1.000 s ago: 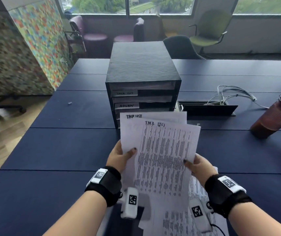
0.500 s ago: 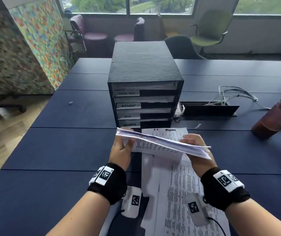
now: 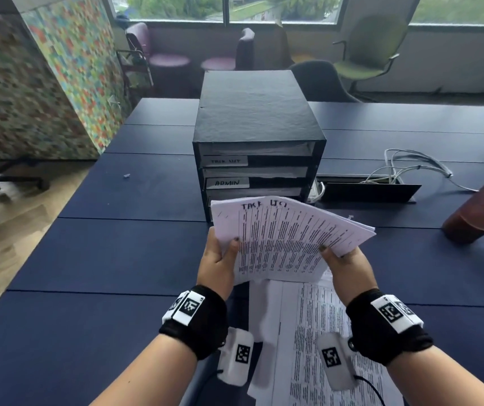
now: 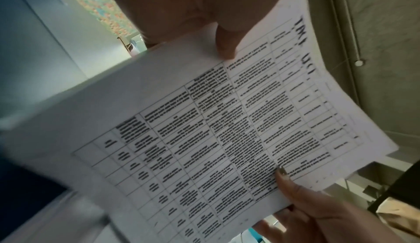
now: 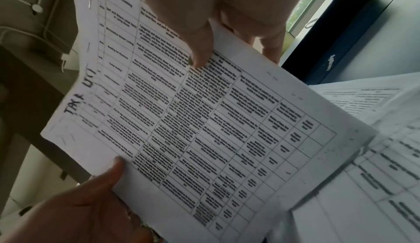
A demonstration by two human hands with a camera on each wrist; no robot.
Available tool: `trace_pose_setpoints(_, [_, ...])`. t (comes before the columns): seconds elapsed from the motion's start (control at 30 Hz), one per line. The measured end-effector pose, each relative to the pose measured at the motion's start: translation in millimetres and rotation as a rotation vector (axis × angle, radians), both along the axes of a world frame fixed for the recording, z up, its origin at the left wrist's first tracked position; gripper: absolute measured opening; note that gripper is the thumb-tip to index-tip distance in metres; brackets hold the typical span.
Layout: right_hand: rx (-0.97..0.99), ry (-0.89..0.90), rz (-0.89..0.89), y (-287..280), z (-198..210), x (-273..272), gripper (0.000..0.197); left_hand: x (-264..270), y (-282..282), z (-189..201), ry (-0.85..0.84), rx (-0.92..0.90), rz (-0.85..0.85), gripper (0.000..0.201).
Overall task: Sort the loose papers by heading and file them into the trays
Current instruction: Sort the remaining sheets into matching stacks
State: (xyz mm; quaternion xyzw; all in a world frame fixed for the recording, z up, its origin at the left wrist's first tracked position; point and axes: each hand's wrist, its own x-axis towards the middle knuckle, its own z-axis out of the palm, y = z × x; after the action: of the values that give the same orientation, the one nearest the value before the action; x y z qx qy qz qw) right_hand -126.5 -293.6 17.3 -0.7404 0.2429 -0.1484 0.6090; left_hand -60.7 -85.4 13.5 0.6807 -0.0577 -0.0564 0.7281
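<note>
From the head view, a sheaf of papers (image 3: 287, 238) is held up over the table (image 3: 117, 253), gripped at its left edge by the left hand (image 3: 218, 259) and at its right edge by the right hand (image 3: 346, 265), thumbs curled over the printed face. The handwritten heading is turned away from the body, toward the black tray unit (image 3: 255, 148) straight ahead, so the sheaf's long axis already runs roughly at the slots. The top tray label (image 3: 225, 161) appears to match that heading; that slot sits higher than the sheaf's leading edge, so a lift and a level push forward seem called for. More papers (image 3: 308, 332) lie flat on the table below the wrists.

In the left wrist view, the sheaf (image 4: 227, 130) is seen pinched under the left thumb (image 4: 225, 45), with the right hand's thumb (image 4: 284, 173) pressed on the opposite edge.

In the right wrist view, the sheaf (image 5: 193, 130) is clamped by the right thumb (image 5: 200, 56); the left hand (image 5: 90, 202) holds the far side. Neither hand is nearer the trays.
</note>
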Motion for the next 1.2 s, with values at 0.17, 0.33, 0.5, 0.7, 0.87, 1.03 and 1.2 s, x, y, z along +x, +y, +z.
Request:
trace_pose_setpoints(0.17, [-0.002, 0.026, 0.010, -1.5, -4.8, 2.0, 0.014, 3.8, -2.4, -7.1, 0.018, -0.005, 0.001, 0.031])
trace_pose_setpoints(0.33, [-0.057, 0.104, 0.016, -3.4, -18.0, 4.8, 0.013, 4.4, -2.4, -21.2, 0.055, 0.068, 0.011, 0.037])
trace_pose_setpoints(0.5, [-0.044, 0.089, 0.002, -5.4, -15.0, 5.2, 0.015, 8.3, -2.5, -20.4, 0.035, 0.068, -0.018, 0.037])
trace_pose_setpoints(0.7, [-0.081, 0.233, 0.051, -3.1, -30.2, -0.6, 0.019, 1.1, 0.4, -43.2, 0.176, 0.250, -0.077, 0.031])
trace_pose_setpoints(0.87, [-0.047, 0.221, 0.026, -0.7, -20.8, 1.8, 0.018, 10.0, 6.5, -29.1, 0.145, 0.271, -0.056, 0.016])
trace_pose_setpoints(1.03, [-0.054, 0.173, 0.046, -4.7, -7.9, 20.7, 0.029, 31.7, 10.9, -20.6, 0.151, 0.252, -0.003, 0.009])
trace_pose_setpoints(1.2, [-0.076, 0.164, 0.075, -2.4, 11.4, 36.9, 0.017, 45.3, 12.8, -7.3, 0.210, 0.182, 0.020, 0.009])
